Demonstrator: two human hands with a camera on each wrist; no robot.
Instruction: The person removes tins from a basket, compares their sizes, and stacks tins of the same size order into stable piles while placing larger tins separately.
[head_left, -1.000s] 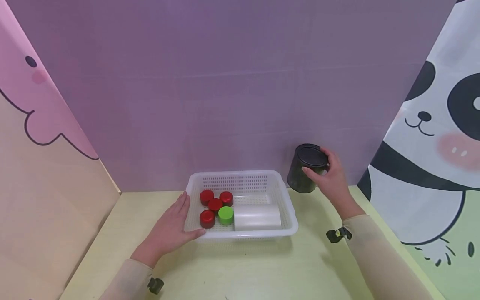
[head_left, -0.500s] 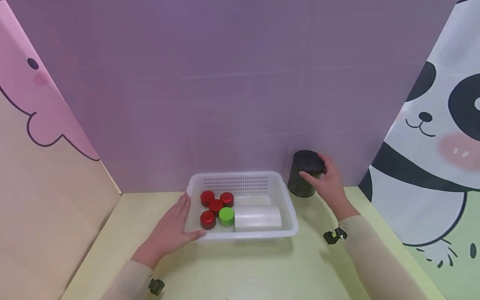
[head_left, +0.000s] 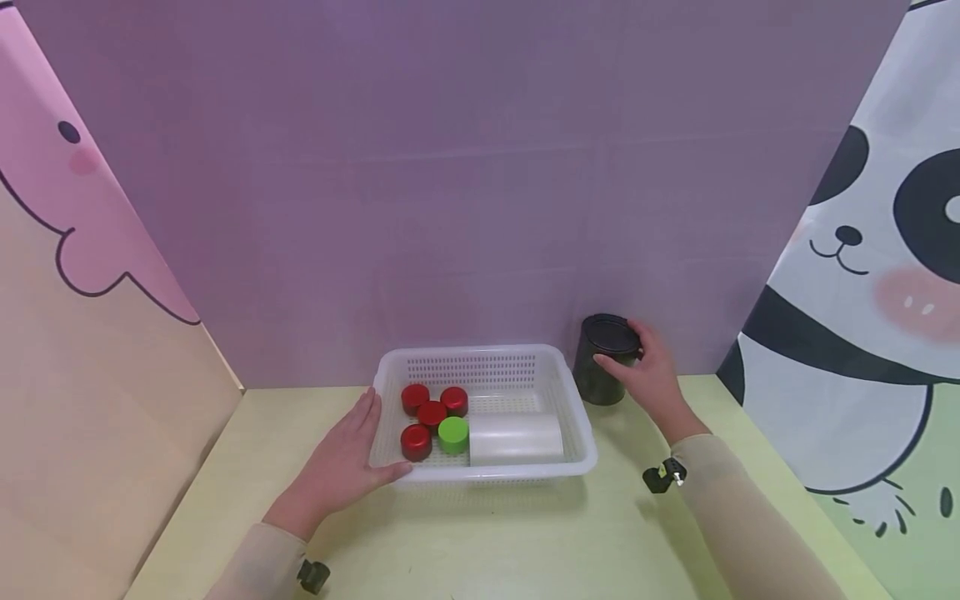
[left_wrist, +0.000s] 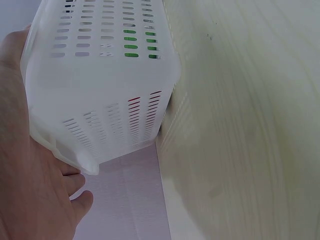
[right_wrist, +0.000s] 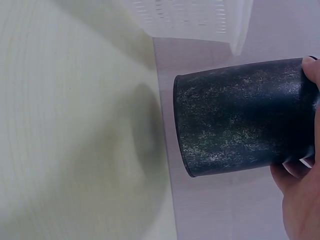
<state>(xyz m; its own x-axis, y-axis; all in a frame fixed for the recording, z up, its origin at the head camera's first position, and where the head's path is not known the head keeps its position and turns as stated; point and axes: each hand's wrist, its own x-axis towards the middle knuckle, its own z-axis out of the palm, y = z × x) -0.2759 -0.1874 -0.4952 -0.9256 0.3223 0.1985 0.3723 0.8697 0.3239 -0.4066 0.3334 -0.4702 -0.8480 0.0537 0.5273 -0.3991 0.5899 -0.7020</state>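
A white plastic basket [head_left: 491, 472] with slotted walls stands on the table. My left hand [head_left: 341, 462] holds its front left corner, thumb over the front rim and fingers along the left end. In the left wrist view the fingertips show past the rim of the basket [left_wrist: 100, 80]. By the basket's right end, my right hand [head_left: 651, 379] grips a black lidded can [head_left: 596, 375] near its top, thumb in front and fingers behind. The right wrist view shows the can [right_wrist: 240, 115] with worn, speckled sides, its base raised off the table and a shadow below.
Inside the basket, several red round caps [head_left: 416, 442] and one green cap [head_left: 453, 434] sit on the left. A white cylinder [head_left: 516, 439] lies beside them. A purple backdrop [head_left: 480, 208] rises behind the table [head_left: 480, 542], and a panda-printed panel [head_left: 847, 333] closes the right side.
My right hand has lowered the black can and brought it slightly left and nearer to the basket. My left hand and the basket have stayed almost in place.
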